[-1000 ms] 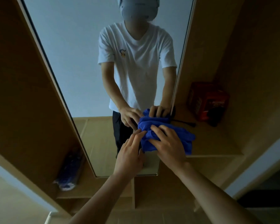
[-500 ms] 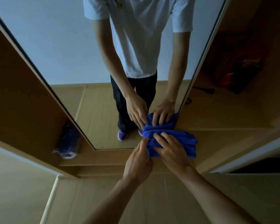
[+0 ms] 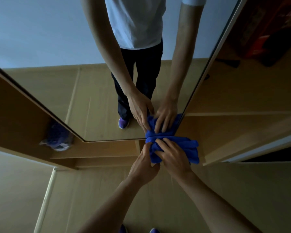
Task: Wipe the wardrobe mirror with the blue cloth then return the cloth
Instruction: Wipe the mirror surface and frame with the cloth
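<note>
The wardrobe mirror (image 3: 57, 47) fills the upper middle of the view, its bottom edge near the floor. A bunched blue cloth (image 3: 188, 148) is pressed against the mirror's lower right corner. My right hand (image 3: 173, 157) lies flat on the cloth with fingers spread, pushing it to the glass. My left hand (image 3: 144, 163) touches the cloth's left side with its fingertips. The mirror reflects both hands, the cloth, my arms and legs.
A wooden shelf compartment at the left holds a blue and white bag (image 3: 59, 138). At the right, an open wardrobe shelf (image 3: 242, 123) carries a red box (image 3: 262, 31). Pale wooden floor (image 3: 74, 199) lies below, with my shoe tips at the bottom edge.
Both hands and the cloth have slid down the mirror from about mid-height to its bottom right corner, and my view has tilted downward.
</note>
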